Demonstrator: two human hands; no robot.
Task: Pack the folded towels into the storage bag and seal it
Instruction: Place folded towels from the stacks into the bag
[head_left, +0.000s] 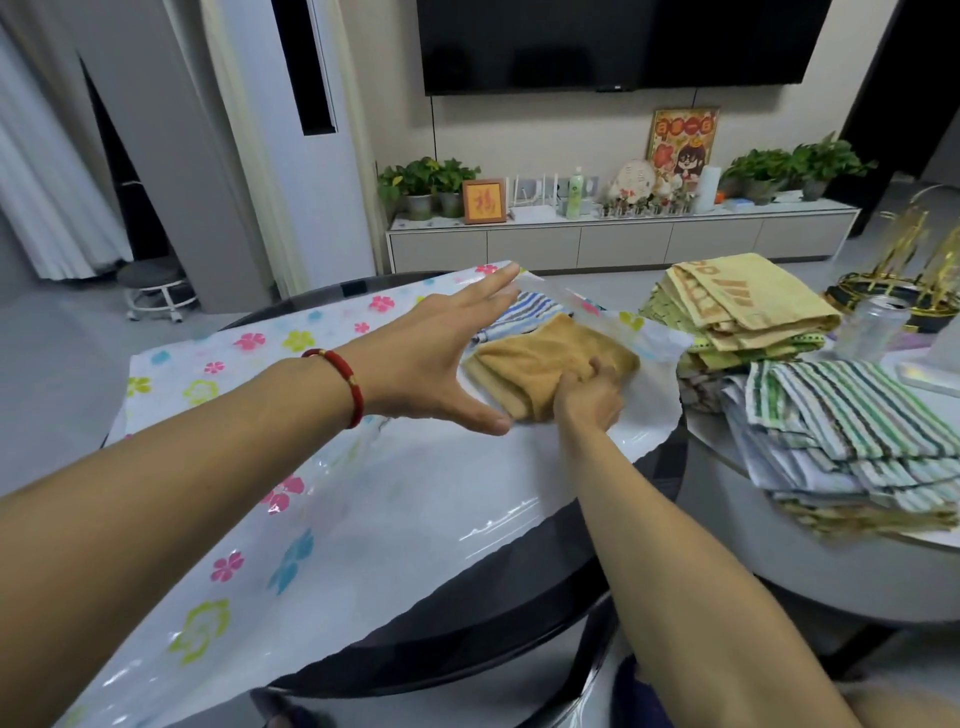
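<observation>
Currently, packing is judged to be at an early stage. A tan folded towel (550, 364) is gripped by the right hand (589, 397), whose fingers are curled into the cloth, at the mouth of the storage bag (332, 499) just right of frame centre. A blue-striped towel (511, 312) is seen directly behind it, apparently already under the clear top film, though how far inside cannot be told. The left hand (441, 364) is held spread and flat above the bag, fingers straight and gripping nothing, with the fingertips near the raised film edge.

Two stacks remain unpacked on the second bench at the right of the frame: a yellow towel stack (743, 306) and, nearer the camera, a green-striped towel stack (852, 431). Sealing is not yet begun.

The storage bag is laid flat across the dark round bench (639, 525), from lower left to centre. It is of glossy clear and white plastic, printed with coloured flowers, and appears limp and wrinkled.
</observation>
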